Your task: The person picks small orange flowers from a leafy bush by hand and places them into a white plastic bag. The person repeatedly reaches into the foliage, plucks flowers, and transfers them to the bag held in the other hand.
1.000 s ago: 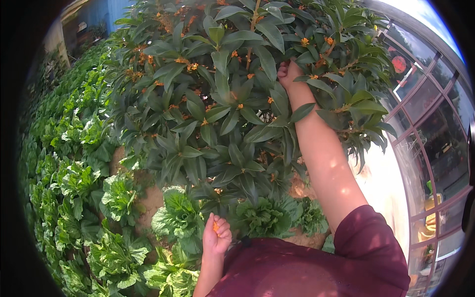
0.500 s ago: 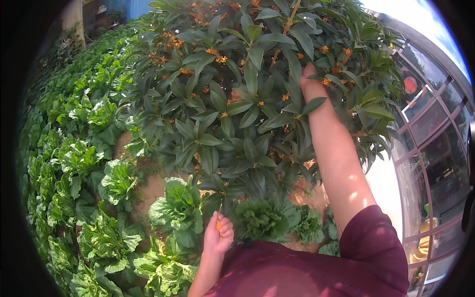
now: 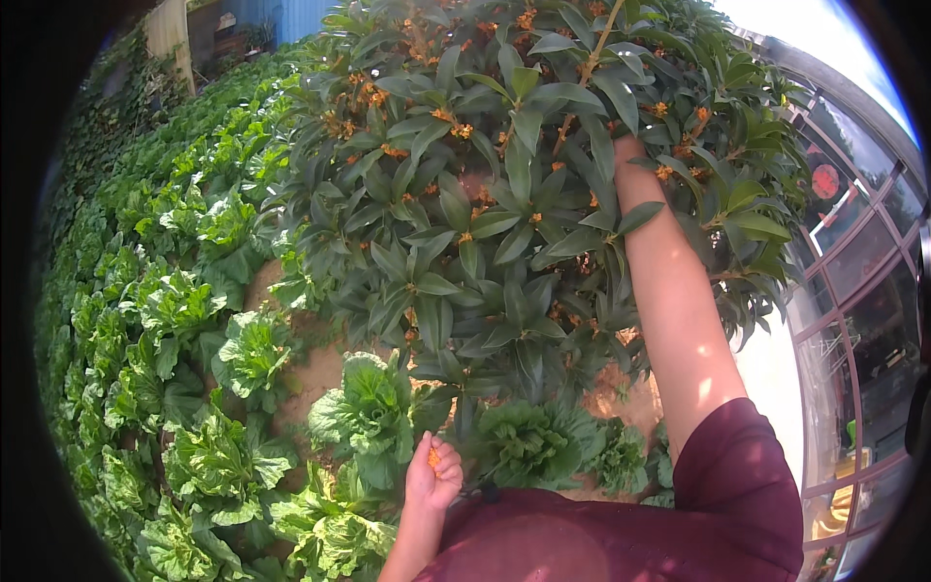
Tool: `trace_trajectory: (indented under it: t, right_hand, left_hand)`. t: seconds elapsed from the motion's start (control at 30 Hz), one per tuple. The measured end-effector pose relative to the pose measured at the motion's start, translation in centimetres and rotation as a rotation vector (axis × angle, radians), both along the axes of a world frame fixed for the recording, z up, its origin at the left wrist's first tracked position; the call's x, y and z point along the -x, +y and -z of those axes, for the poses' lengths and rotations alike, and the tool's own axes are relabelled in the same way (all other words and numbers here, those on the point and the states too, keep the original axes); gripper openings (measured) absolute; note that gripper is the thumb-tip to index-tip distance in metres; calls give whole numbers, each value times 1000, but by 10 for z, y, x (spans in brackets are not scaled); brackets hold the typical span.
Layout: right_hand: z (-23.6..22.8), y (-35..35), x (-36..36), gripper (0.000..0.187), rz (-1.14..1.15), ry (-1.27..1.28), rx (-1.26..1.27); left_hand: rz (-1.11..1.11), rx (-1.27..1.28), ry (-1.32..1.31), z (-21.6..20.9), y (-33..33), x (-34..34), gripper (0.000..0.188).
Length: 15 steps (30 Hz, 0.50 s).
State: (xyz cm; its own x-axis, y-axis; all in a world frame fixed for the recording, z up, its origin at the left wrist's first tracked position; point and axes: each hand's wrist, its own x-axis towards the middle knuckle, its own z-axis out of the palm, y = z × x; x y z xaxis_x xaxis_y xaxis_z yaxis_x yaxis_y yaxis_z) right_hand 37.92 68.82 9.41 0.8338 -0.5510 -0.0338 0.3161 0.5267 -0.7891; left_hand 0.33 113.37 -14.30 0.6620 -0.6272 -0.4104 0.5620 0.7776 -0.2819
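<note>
Orange blossoms (image 3: 433,457) lay in my left hand (image 3: 433,478), its fingers curled snugly around them, near the lower leaves of a dense shrub (image 3: 493,223). More orange flowers (image 3: 462,131) sat in small clusters along its branches. My right hand (image 3: 629,150) was up among the shrub's leaves, mostly hidden, so I could not tell whether its fingers were spread or pinching something. Leafy green heads (image 3: 365,412) grew from brown soil (image 3: 313,376) below and to the left. A framed window wall (image 3: 861,254) stood to my right; a blue wall (image 3: 299,16) showed far off at upper left.
</note>
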Motion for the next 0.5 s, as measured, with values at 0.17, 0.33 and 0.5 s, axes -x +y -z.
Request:
trace_trajectory:
  t: [0.17,0.33,0.5]
  right_hand:
    - [-18,33,65,8,-27,20,-99]
    - [9,20,81,11,-104,-62,-242]
    - [33,31,117,15,-135,-88,-387]
  left_hand:
    - [29,1,3,-7,-8,-3,25]
    - [74,18,-60,-9,-22,-6,25]
    - [123,-21,-41,-12,-35,-7,25]
